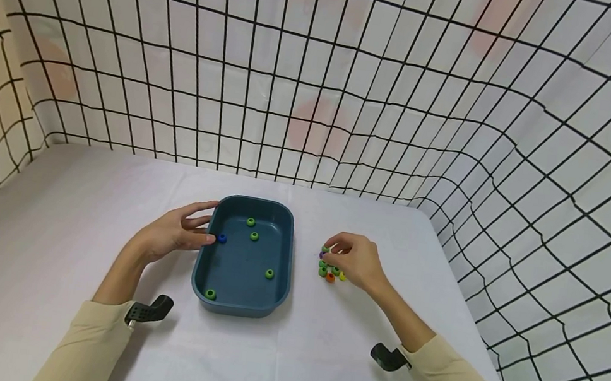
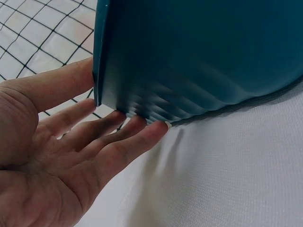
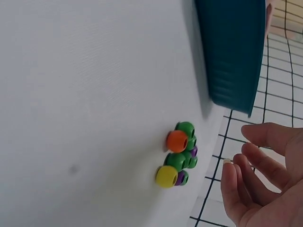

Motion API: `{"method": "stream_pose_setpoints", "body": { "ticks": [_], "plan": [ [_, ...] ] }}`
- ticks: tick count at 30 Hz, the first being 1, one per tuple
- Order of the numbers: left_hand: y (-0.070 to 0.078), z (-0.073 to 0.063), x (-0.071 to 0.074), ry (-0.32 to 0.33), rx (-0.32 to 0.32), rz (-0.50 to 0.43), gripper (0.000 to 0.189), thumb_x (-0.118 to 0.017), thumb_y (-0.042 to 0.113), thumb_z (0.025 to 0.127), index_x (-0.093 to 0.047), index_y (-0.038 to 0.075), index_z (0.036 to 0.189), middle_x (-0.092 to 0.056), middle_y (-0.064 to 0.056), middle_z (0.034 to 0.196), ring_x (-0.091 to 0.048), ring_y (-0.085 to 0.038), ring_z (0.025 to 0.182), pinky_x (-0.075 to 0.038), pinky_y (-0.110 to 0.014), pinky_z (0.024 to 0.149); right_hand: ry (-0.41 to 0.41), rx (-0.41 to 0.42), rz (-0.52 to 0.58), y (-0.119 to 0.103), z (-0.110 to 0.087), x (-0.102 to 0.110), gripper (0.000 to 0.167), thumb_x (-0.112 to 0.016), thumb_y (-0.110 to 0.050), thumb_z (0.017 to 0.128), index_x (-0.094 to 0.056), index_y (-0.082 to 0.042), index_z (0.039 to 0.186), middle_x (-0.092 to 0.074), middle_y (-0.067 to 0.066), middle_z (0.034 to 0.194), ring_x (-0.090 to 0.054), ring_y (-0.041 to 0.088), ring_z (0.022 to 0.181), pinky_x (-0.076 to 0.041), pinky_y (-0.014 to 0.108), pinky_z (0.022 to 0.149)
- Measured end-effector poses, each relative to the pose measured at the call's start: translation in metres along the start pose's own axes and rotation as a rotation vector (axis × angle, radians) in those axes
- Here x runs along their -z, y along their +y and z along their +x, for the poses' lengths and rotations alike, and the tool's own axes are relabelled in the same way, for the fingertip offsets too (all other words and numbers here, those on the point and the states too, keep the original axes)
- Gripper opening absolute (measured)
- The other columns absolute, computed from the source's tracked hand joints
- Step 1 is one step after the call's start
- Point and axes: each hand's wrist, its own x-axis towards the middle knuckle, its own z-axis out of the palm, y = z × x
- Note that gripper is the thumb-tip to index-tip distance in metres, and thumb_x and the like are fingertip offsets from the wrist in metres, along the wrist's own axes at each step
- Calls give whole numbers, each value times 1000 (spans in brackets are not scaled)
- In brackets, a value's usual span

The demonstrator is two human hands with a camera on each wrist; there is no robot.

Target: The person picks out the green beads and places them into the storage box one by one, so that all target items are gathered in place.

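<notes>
A dark teal tray [image 1: 237, 311] holds several green beads [image 1: 269, 274] and one blue bead [image 1: 222, 239], scattered over its floor. My left hand [image 1: 177, 232] rests against the tray's left side, its thumb at the rim and its fingers spread along the outer wall. To the right of the tray, a small cluster of beads lies on the cloth: several green ones [image 3: 175, 161], an orange bead [image 3: 177, 141], a yellow bead [image 3: 166, 176] and purple ones [image 3: 180, 178]. My right hand [image 1: 356, 260] hovers over this cluster, fingers loosely bent, nothing between them in the right wrist view.
White cloth [image 1: 284, 366] covers the table. A black wire grid [image 1: 272, 85] stands along the back, with more grid [image 1: 569, 185] down the right side and on the left. Each sleeved wrist carries a black camera mount [image 1: 150, 309].
</notes>
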Motion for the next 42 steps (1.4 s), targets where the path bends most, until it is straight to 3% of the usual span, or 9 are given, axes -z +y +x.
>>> {"method": "stream_pose_setpoints", "body": {
  "ticks": [12,26,34,42],
  "plan": [
    [0,0,0,-1,0,4,87,-72,7,93,-22,19,163,-26,-26,164,-49,-44,138,-53,-45,102,11,-80,-29,23,-8,11,20,-79,-14,85,-76,-7,104,-74,7,95,-67,21,86,-52,30,65],
    [0,0,1,-2,5,-1,86,-72,7,94,-22,19,163,-26,-25,164,-49,-44,138,-53,-46,103,-4,-174,-9,41,-12,9,21,-80,-10,80,-76,-7,101,-74,8,96,-67,21,86,-52,29,64],
    [-1,0,1,2,4,4,88,-75,11,92,-22,20,163,-26,-25,164,-47,-43,140,-52,-47,104,-11,-184,-5,51,-15,3,21,-80,-9,81,-76,-8,101,-74,9,96,-66,20,85,-52,29,63],
    [-1,0,1,-2,2,-16,90,-75,11,92,-22,19,163,-25,-26,164,-47,-43,140,-56,-42,100,-20,-190,-10,54,-18,-1,22,-81,-9,80,-76,-10,101,-75,7,96,-68,21,89,-53,32,72]
  ]
}}
